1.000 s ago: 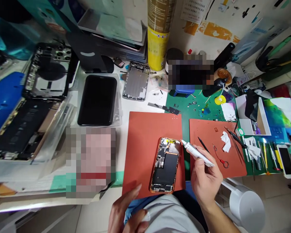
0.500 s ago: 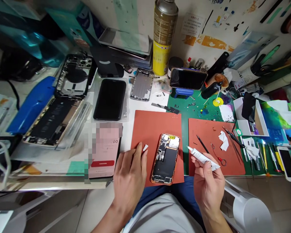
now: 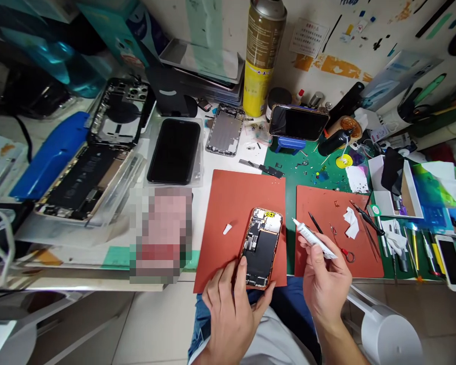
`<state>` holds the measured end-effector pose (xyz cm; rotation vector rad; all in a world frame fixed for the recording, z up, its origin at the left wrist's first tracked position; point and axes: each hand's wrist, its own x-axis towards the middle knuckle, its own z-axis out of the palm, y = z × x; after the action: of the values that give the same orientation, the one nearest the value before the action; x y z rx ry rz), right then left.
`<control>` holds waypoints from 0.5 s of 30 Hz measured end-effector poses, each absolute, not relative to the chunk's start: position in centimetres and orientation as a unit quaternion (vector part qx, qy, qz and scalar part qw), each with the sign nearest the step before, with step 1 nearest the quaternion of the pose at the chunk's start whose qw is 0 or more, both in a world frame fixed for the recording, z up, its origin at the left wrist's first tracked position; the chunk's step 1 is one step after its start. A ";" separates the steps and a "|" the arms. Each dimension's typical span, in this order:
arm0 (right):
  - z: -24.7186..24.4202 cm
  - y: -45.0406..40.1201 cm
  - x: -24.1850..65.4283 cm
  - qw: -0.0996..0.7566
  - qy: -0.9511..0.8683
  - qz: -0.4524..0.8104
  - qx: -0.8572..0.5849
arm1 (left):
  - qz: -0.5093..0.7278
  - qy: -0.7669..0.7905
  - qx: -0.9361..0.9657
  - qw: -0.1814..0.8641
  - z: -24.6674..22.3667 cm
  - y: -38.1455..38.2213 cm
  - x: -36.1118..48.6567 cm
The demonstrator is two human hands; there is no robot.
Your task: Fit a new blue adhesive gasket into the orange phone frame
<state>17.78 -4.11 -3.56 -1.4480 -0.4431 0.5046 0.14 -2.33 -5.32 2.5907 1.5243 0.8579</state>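
An opened smartphone (image 3: 261, 251) lies on the left red-brown mat (image 3: 228, 197), its battery and circuit boards exposed. My left hand (image 3: 231, 304) grips its lower end, fingers along the left edge and thumb at the bottom right corner. In my right hand (image 3: 325, 274) is a white glue tube (image 3: 314, 239), pinched between thumb and fingers. The tube's thin nozzle points up and left, toward the phone but apart from it. A small white cap (image 3: 227, 229) rests on the mat, left of the phone.
On the right mat (image 3: 307, 203) lie tweezers (image 3: 367, 218), a red-handled tool (image 3: 349, 256) and crumpled tissue (image 3: 350, 223). A black phone (image 3: 174, 152), a metal phone housing (image 3: 225, 132) and a tall spray can (image 3: 264, 56) stand or lie behind. A propped phone (image 3: 298, 122) faces me.
My left hand has let go of the white cap on the mat and moved right and down onto the phone. My right hand still holds the glue tube, barely moved.
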 end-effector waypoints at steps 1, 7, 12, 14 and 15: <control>-3.8 -4.2 18.0 0.681 -0.225 0.205 -0.666 | 0.290 0.488 0.823 0.016 -5.3 -2.3 0.2; -3.7 -3.8 20.1 0.531 -0.455 0.037 -0.714 | 0.366 0.497 0.781 0.091 -4.7 -1.5 -0.2; -2.6 -1.9 20.8 0.475 -0.597 -0.038 -0.645 | 0.459 0.455 0.749 0.144 -6.0 -0.7 -0.8; -2.4 -1.2 21.0 0.454 -0.628 -0.047 -0.631 | 0.478 0.450 0.735 0.172 -7.2 -0.8 -1.1; -2.4 -0.9 21.0 0.444 -0.639 -0.047 -0.626 | 0.479 0.458 0.724 0.194 -8.0 -1.0 -1.3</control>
<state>21.02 -0.88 -2.39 -1.5525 -1.5853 -0.1165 -1.27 -1.03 -7.98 2.0300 1.2845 1.3429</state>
